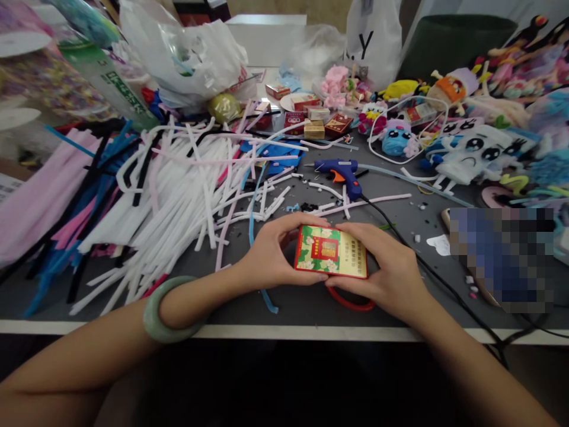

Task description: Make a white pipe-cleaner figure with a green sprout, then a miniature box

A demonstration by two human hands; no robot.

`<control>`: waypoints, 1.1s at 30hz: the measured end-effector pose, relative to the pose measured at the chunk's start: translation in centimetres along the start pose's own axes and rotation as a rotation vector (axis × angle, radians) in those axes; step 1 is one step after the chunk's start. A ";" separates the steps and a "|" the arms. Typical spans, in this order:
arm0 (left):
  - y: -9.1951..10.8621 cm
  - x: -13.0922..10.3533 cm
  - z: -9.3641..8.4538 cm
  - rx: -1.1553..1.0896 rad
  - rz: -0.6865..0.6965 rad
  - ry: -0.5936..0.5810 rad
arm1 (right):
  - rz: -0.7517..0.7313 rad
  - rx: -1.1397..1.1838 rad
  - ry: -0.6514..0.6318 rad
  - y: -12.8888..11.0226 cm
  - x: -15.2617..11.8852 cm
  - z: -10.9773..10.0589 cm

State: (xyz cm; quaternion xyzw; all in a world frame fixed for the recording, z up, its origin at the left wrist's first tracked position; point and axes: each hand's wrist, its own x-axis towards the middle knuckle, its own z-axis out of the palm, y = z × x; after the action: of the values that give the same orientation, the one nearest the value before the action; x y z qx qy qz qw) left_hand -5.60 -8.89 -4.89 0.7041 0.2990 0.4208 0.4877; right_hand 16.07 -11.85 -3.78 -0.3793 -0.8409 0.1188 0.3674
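Between both hands, close to the table's front edge, is a small flat cigarette box (331, 251) with a green, red and cream printed face turned up. My left hand (278, 252) grips its left end, thumb along the near side and fingers at the far side. On the right end, my right hand (384, 261) holds it in the same way. A red loop (351, 300), maybe a scissor handle, shows just below the box. Beyond the hands lies a blue hot glue gun (344, 172) with an orange trigger, its nozzle pointing left.
White pipe cleaners (178, 201) spread over the left side, beside pink ones (48, 190). Several small boxes (311, 118) stand at the back. Plush figures (475, 157) crowd the right. A phone (493, 255) with a blurred screen lies near the glue gun's black cable (413, 261).
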 end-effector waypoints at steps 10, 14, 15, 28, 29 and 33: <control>0.0 0.0 -0.1 -0.034 -0.068 -0.058 | 0.081 0.045 -0.005 0.0 0.0 0.1; -0.5 -0.1 -0.4 -0.011 -0.022 -0.100 | 0.195 0.087 -0.021 -0.3 0.1 0.0; -0.6 0.0 -0.5 -0.001 0.019 -0.097 | 0.226 0.110 -0.025 -0.4 0.1 0.0; -0.4 1.3 -1.9 0.401 0.571 -0.080 | 0.412 0.315 -0.072 -0.6 0.4 -0.3; -0.5 1.2 -1.8 0.386 0.572 -0.096 | 0.415 0.315 -0.078 -0.6 0.4 -0.3; -0.5 1.0 -1.8 0.360 0.546 -0.135 | 0.462 0.320 -0.115 -0.7 0.3 -0.3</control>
State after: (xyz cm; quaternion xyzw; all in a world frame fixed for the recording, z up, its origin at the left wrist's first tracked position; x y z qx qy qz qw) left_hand -6.73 -7.09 -4.73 0.8594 0.1359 0.4287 0.2433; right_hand 15.77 -12.09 -3.11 -0.4907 -0.7222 0.3519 0.3373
